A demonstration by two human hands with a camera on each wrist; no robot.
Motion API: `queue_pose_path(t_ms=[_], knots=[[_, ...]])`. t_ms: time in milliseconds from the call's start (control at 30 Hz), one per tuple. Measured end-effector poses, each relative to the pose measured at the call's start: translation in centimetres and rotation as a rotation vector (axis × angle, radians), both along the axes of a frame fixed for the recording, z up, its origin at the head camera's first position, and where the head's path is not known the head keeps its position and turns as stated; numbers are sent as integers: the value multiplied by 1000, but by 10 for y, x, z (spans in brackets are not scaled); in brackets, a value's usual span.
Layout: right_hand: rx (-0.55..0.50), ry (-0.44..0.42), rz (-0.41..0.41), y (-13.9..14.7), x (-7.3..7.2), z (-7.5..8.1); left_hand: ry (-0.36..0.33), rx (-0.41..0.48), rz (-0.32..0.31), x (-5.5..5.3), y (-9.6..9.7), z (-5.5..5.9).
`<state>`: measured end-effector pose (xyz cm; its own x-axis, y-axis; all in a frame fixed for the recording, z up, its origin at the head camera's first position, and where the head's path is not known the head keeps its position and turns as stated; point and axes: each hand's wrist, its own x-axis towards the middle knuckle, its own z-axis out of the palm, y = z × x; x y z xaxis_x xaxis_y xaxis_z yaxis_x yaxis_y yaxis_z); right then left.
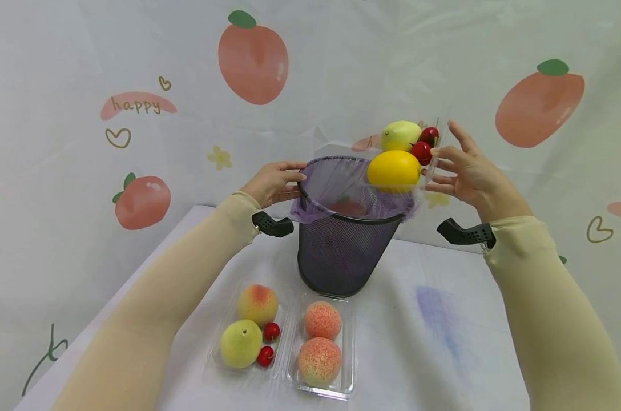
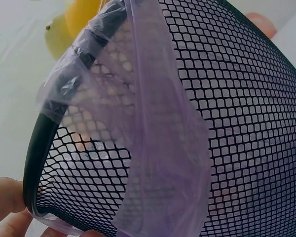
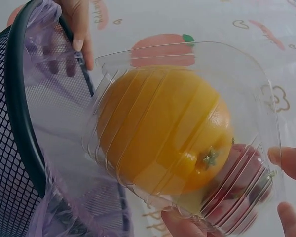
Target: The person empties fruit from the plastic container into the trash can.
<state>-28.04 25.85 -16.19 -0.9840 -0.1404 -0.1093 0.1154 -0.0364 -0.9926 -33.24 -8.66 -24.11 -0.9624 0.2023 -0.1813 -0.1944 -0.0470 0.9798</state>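
A black mesh wastebasket (image 1: pixel 343 251), lined with a thin purple plastic bag (image 1: pixel 323 180), stands tilted to the right. My left hand (image 1: pixel 275 184) grips its rim from the left, fingers and thumb either side of the edge. Over the right side of the opening, my right hand (image 1: pixel 470 174) holds a clear plastic box (image 3: pixel 251 61) by its outer end. Inside that box are a yellow-orange fruit (image 3: pixel 163 128), a pale yellow fruit (image 1: pixel 400 136) and two dark red cherries (image 1: pixel 421 152). In the right wrist view the thumb and fingers lie against the box.
Before the basket, two clear boxes lie on the white tabletop (image 1: pixel 392 348). The left one holds a peach (image 1: pixel 258 303), a yellow-green fruit (image 1: pixel 241 343) and two cherries (image 1: pixel 266 356); the right one (image 1: pixel 347 365) holds two speckled peaches (image 1: pixel 319 361). A printed cloth (image 1: pixel 310 131) hangs behind.
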Motion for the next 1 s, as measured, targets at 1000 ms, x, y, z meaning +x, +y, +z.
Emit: queue_pose_path(t_ms=[1000], knots=[[93,40,-1,-15,-2,4,14,-9,-7,2,-2,0]])
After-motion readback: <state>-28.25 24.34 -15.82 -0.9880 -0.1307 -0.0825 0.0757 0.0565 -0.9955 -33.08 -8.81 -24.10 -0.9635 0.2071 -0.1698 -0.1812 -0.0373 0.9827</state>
